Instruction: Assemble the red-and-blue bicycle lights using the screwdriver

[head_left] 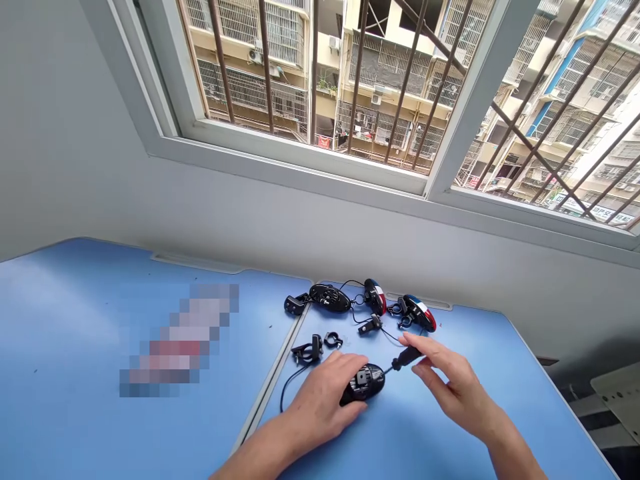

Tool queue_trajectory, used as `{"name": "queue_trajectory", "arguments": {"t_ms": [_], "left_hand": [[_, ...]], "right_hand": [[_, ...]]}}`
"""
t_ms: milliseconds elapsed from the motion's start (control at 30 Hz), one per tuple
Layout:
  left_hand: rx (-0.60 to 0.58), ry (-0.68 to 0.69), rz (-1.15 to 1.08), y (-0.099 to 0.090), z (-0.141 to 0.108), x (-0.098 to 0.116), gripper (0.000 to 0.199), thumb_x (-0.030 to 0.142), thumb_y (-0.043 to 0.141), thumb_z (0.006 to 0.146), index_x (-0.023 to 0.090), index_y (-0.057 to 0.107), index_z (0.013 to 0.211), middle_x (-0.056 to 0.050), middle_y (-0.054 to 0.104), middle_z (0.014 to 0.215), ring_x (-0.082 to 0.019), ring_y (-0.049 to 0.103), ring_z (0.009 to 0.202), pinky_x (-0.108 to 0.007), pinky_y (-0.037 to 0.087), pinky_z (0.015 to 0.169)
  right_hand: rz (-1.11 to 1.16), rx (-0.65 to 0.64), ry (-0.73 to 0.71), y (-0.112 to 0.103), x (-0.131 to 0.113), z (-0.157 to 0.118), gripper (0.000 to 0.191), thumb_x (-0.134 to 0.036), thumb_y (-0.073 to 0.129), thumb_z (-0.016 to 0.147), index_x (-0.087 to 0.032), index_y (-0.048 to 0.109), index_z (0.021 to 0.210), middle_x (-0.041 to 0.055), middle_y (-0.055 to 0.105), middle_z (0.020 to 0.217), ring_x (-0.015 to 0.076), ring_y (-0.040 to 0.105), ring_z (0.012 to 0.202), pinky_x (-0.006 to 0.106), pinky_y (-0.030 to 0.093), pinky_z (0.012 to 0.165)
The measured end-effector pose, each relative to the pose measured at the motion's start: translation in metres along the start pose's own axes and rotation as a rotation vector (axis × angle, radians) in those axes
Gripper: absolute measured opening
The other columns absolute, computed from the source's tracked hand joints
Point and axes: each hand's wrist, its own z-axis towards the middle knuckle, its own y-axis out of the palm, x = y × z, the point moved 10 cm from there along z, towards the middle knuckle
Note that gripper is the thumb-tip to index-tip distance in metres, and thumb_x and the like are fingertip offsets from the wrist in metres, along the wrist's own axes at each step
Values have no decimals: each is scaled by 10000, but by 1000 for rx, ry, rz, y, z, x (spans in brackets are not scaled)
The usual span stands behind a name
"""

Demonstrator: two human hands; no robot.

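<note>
My left hand (325, 400) presses down on and grips a black oval light housing (364, 384), which lies on the blue tabletop (425, 427) with its underside and mount showing. My right hand (457, 383) pinches a small black-handled screwdriver (406, 358) between thumb and fingers. Its thin shaft points at the housing's right end. Just beyond my hands lie a black bracket with a cable (307, 351) and a small black clamp ring (333, 340). Further back are a black oval shell (330, 298) and two red, white and blue bicycle lights (375, 297) (420, 313), joined by thin wires.
A pixelated patch (180, 340) covers something on the left table section, beyond a grey seam (280, 373). The table's far edge meets a grey wall below a barred window (310, 73). A pale panel (620, 400) stands beyond the right table edge.
</note>
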Motion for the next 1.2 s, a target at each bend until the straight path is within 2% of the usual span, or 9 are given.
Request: {"name": "queue_trajectory", "arguments": {"t_ms": [267,400,467,567,700,867,1033,1133,1200], "left_hand": [[3,5,12,-1,0,3,440,93,629,684,216,572,1104,-36,678,1061,-258,573,918,-393,467,825],[7,23,12,1,0,2,452,81,627,690,210,562,1118,-45,668,1094,-267,572,950,-406,461,853],[3,25,7,2,-1,1,471,85,630,696,208,549,1144,-45,665,1100,-264,569,951,-415,457,867],[-4,17,0,2,-1,0,481,98,638,705,208,540,1163,-47,661,1116,-262,567,953,-428,450,887],[-11,-6,1,1,-1,0,461,113,655,702,205,554,1142,-53,665,1110,-270,571,954,-443,448,898],[-18,-4,-3,2,0,1,446,117,660,701,201,564,1129,-60,666,1118,-274,575,967,-433,457,883],[-12,-7,1,2,0,-1,457,111,652,699,191,564,1140,-61,665,1119,-274,566,972,-427,468,871],[-6,-1,6,2,0,-2,458,120,659,701,190,560,1142,-62,666,1112,-276,568,968,-440,458,886],[-1,6,8,3,0,-2,459,122,661,703,193,556,1145,-59,667,1107,-273,569,963,-449,449,902]], "right_hand": [[168,20,154,-3,13,-1,269,-175,517,927,-266,579,1173,55,700,1097,183,678,986,328,589,846],[115,173,166,-6,13,0,80,-265,613,880,-229,620,951,32,727,883,160,700,783,269,609,688],[50,274,160,-8,14,-1,89,-293,655,849,-218,608,861,16,708,780,147,683,691,242,598,610],[-6,366,87,-10,10,-3,129,-278,650,857,-226,607,967,8,687,753,133,662,638,229,586,571],[-24,237,-62,-4,-3,-1,335,-173,556,910,-276,549,1228,43,703,918,152,676,785,244,586,631],[21,-8,16,-1,2,-1,490,-89,455,930,-279,426,1381,80,639,1229,191,624,1095,341,543,914],[125,21,136,-7,12,-1,269,-151,554,902,-285,602,1130,19,720,1010,157,686,895,266,583,775],[69,134,165,-9,16,0,54,-212,638,849,-229,628,900,11,701,815,146,665,730,248,581,667],[11,232,181,-10,18,-1,94,-232,667,823,-213,588,776,-9,644,690,127,613,610,229,557,567]]}}
